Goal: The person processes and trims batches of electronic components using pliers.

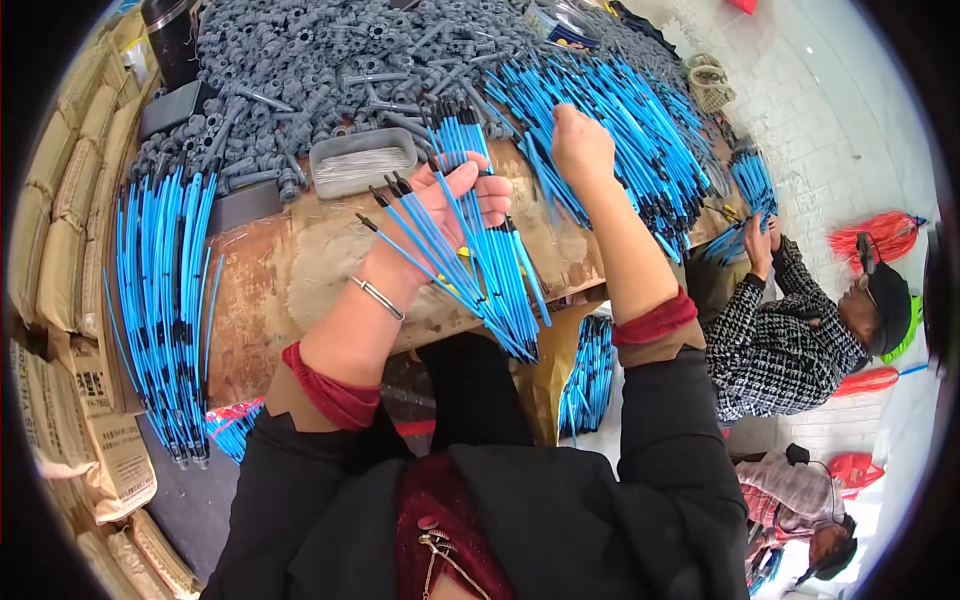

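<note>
My left hand [455, 195] is turned palm up, with its fingers curled round a bundle of thin blue tubes [490, 255] with black tips. Several of these tubes fan out over my wrist, and their lower ends reach past the table's front edge. Closed like a fist, my right hand [583, 150] is over the left side of a large heap of blue tubes [635, 150] with black fittings. Its fingertips are hidden, so I cannot make out what is in them.
Grey plastic fittings [300, 50] are heaped along the back of the wooden table [255, 310]. A grey tray [362, 162] holds thin metal pins. More blue tubes [165, 290] lie at the left, beside stacked paper sacks [75, 210]. A co-worker [790, 335] handles tubes at the right; another person [800, 500] is beyond.
</note>
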{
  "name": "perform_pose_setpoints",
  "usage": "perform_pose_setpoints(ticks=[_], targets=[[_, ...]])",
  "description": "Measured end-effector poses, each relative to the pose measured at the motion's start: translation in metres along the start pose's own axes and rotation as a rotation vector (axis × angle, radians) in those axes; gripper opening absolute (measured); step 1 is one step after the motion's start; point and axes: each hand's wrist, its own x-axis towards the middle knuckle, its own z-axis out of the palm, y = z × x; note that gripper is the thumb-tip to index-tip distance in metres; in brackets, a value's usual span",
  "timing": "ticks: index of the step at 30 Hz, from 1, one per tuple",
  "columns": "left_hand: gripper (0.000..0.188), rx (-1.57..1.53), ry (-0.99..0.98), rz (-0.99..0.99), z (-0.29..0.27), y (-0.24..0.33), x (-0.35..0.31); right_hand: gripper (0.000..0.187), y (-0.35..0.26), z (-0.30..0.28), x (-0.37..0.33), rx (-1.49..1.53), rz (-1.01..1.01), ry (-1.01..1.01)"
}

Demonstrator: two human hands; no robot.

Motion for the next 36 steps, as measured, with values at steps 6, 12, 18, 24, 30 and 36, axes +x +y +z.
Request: perform_pose_setpoints(ticks=[6, 12, 18, 24, 30, 36], targets=[[0.015, 0.011, -0.090, -0.005, 0.005, -0.006, 0.008, 0.012, -0.005, 0.014, 0.001, -0.044, -0.021, -0.006], [0.013, 0.052, -0.050, 0.011, -0.021, -0.007, 0.019, 0.019, -0.025, 0.068, 0.021, -0.259, 0.163, -0.323], [0.014, 0.074, 0.068, 0.017, -0.015, -0.001, 0.011, 0.022, -0.035, 0.054, 0.024, -0.320, 0.181, -0.318], [0.015, 0.040, -0.062, 0.031, -0.014, 0.001, 0.004, 0.017, -0.025, 0.018, 0.015, -0.201, 0.036, -0.100], [0.015, 0.018, -0.083, 0.014, 0.000, -0.004, 0.007, 0.019, -0.011, -0.013, 0.024, 0.230, 0.029, 0.323], [0.014, 0.015, -0.052, -0.001, -0.005, 0.003, 0.000, 0.024, -0.040, -0.115, 0.038, 0.938, 0.089, 0.076]])
